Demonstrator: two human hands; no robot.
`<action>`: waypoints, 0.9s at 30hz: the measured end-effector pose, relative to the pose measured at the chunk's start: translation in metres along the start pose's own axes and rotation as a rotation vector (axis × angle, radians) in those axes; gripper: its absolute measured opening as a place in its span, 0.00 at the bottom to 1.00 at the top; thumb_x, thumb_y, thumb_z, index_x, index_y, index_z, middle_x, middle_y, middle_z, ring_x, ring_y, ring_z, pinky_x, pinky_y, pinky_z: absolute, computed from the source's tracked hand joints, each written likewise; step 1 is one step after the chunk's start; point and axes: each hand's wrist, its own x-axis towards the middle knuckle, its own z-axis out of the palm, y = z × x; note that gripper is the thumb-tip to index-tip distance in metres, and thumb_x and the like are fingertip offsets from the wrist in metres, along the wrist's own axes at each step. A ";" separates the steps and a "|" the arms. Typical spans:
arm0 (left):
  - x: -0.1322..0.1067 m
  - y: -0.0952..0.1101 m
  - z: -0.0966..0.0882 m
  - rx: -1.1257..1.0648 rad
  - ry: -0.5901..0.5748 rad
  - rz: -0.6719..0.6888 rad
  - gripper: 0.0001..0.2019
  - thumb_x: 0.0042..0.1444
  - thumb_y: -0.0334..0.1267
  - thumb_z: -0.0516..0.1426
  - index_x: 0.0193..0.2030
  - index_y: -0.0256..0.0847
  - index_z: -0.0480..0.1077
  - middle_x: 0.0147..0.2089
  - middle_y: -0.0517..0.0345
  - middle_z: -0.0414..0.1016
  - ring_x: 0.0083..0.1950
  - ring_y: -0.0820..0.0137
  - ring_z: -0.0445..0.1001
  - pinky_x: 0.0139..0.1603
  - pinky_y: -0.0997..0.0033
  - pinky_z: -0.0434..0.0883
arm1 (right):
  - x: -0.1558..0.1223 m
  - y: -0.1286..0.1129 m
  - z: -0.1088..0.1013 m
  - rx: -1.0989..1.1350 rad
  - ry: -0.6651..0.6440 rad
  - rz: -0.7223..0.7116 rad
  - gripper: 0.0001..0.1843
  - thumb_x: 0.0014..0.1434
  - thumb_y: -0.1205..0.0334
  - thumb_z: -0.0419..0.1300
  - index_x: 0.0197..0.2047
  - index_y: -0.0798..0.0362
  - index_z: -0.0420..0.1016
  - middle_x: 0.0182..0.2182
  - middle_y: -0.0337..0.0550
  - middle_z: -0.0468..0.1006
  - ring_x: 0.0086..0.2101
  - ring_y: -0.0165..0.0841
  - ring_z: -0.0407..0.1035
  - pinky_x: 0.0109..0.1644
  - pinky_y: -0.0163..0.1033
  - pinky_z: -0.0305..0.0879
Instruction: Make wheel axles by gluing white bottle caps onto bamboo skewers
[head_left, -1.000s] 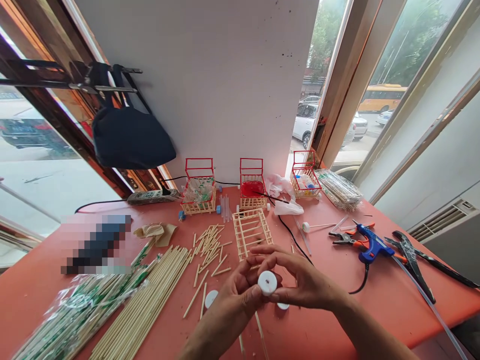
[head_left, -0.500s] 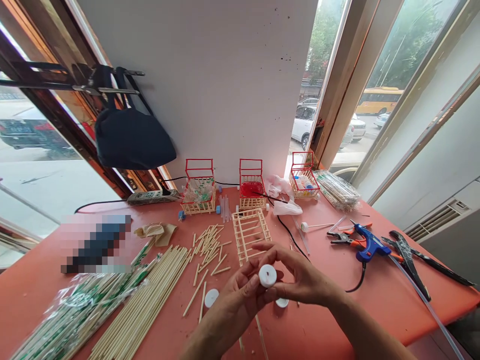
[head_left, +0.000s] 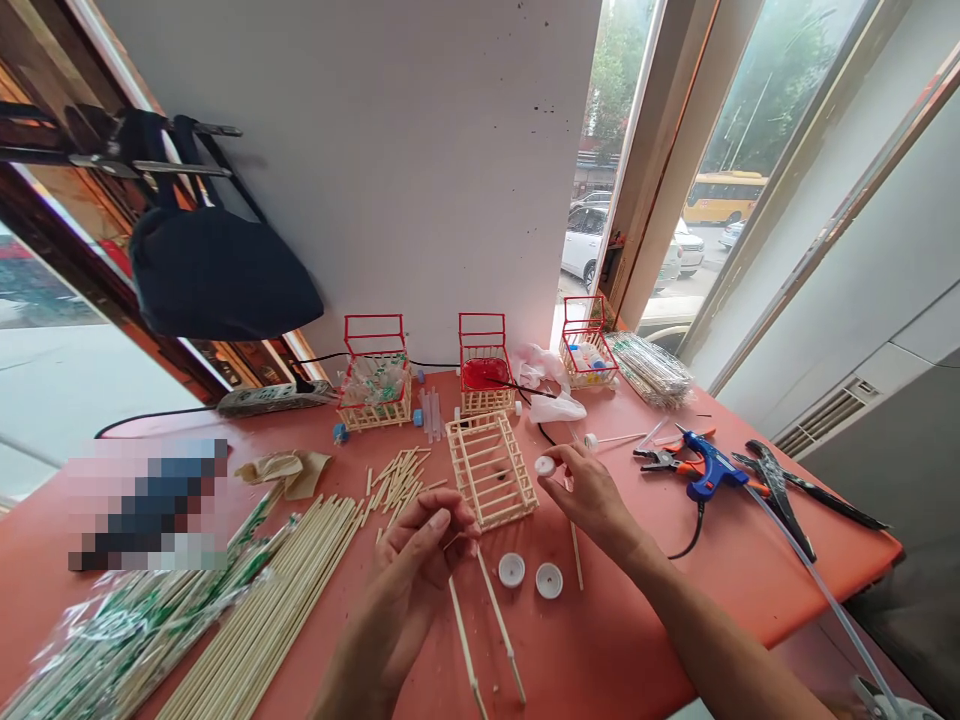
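While pinched between right hand fingertips, white cap: just beside stick frame, at table middle.
Left hand: fingers curled shut, toward front edge; anything inside, cannot tell.
Loose caps: two, flat, between both hands.
Glue gun: near right edge.

Blue glue gun beside pliers, three red-framed baskets along the wall, black bag up left.
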 end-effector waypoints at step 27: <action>0.003 0.000 -0.014 0.860 -0.109 0.218 0.09 0.59 0.41 0.64 0.44 0.42 0.78 0.38 0.57 0.81 0.36 0.67 0.77 0.36 0.70 0.72 | -0.027 -0.042 -0.050 -0.252 -0.279 0.089 0.11 0.70 0.58 0.59 0.53 0.47 0.76 0.34 0.39 0.82 0.37 0.37 0.76 0.38 0.37 0.61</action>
